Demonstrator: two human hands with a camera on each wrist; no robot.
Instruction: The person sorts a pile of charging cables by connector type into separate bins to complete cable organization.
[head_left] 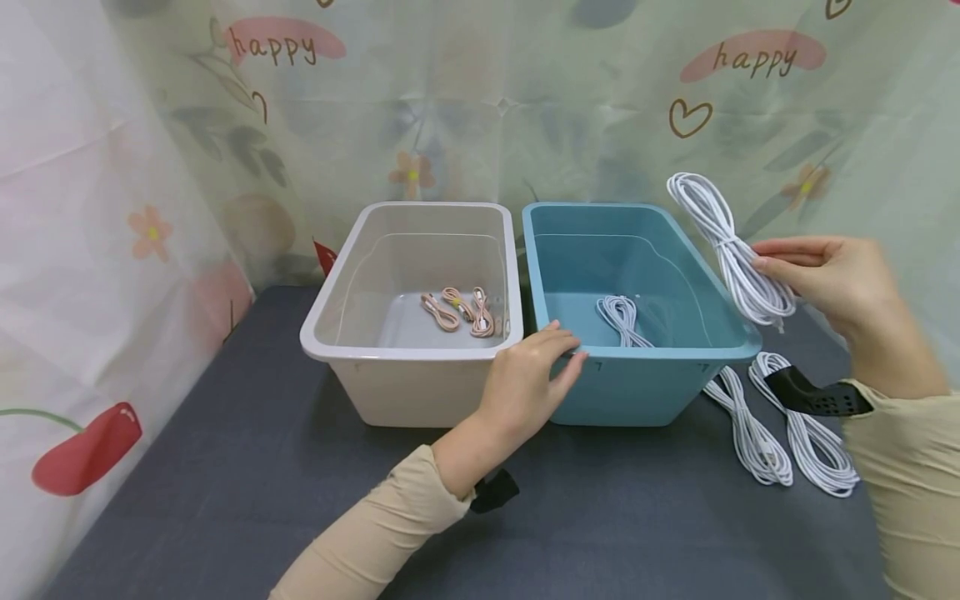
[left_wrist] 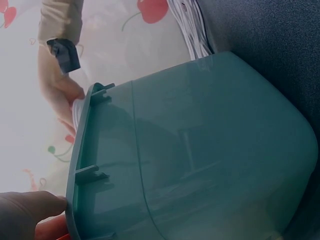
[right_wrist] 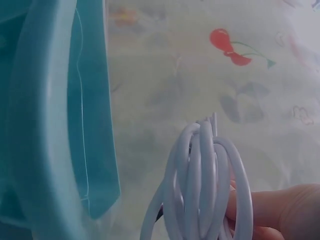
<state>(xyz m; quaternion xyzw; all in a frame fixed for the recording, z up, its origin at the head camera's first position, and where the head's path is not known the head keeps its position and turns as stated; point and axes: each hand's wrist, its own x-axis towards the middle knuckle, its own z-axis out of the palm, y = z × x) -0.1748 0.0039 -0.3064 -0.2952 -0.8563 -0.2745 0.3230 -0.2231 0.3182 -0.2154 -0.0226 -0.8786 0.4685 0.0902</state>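
A coiled bundle of white cable (head_left: 723, 242) hangs in the air, pinched near its middle by my right hand (head_left: 843, 279). It is up beside the right rim of the blue bin (head_left: 622, 387). My left hand (head_left: 528, 375) grips that bin's front rim near its left corner, thumb (left_wrist: 47, 206) on the outer side. Inside the blue bin lies another white cable bundle (head_left: 620, 313). The right wrist view shows the held bundle's loops (right_wrist: 200, 180) close up, with the blue bin's rim (right_wrist: 50, 115) to the left.
Left of the blue bin stands a beige bin (head_left: 420, 392) with 3 small pinkish cables (head_left: 442, 315) on its floor. Two more white cable bundles (head_left: 753, 437) lie on the dark tabletop (head_left: 600, 508), right of the bins. A patterned curtain (head_left: 465, 108) hangs behind.
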